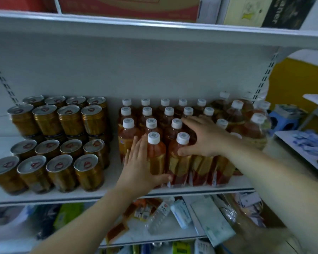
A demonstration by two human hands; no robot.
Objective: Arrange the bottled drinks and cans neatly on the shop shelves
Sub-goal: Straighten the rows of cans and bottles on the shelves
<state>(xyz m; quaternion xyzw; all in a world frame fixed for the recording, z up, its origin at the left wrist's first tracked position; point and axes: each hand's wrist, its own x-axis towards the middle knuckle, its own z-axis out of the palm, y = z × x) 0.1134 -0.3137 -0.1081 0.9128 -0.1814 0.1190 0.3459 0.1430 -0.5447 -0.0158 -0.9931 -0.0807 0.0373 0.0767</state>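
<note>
Several amber tea bottles with white caps stand in rows on the white shelf (50,196). My left hand (140,165) lies flat with straight fingers against the left side of the front-left bottle (155,153), its thumb under the bottle's front. My right hand (204,138) reaches over the rows with spread fingers and its thumb pressed on the bottle beside it (180,154). Gold cans (62,169) with silver pull-tab lids stand stacked in two tiers on the shelf's left half.
Larger tea bottles (253,125) stand at the shelf's right end. Cartons (128,6) sit on the shelf above. The shelf below holds mixed packets and a lying clear bottle (158,217). A blue stool (283,121) and another rack (305,149) are at right.
</note>
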